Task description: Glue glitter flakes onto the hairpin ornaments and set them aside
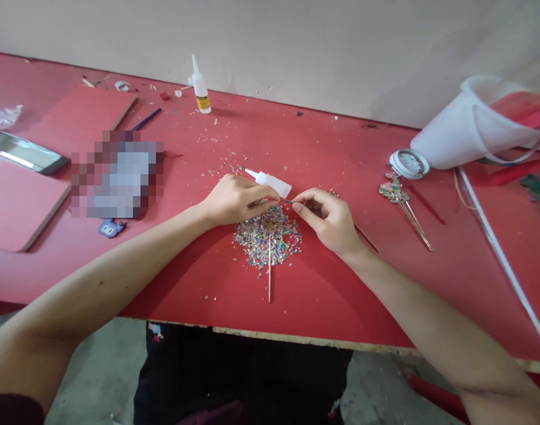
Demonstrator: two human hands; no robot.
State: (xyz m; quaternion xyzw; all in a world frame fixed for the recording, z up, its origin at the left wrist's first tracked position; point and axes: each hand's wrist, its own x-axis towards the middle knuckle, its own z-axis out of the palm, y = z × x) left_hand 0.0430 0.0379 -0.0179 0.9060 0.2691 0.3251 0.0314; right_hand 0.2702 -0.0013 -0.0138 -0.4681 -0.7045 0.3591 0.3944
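Note:
My left hand (241,200) is closed in a pinch above a pile of glittering shell-like flakes (270,251). Facing it, my right hand (327,218) pinches a thin dark stick (287,202) that reaches the left fingertips. Whatever else the left fingers hold is too small to make out. Below them a gold hairpin (270,271) lies with its ornate head in the flakes and its stem toward me. Just behind my hands a white glue bottle (274,184) rests on its side.
A second glue bottle (202,97) stands upright near the wall. On the right are decorated hairpins (405,203), a round white lid or jar (410,164) and a tipped white bucket (460,127). Red boards (26,206), a phone-like device (24,152) and a blurred-out item (123,177) lie left.

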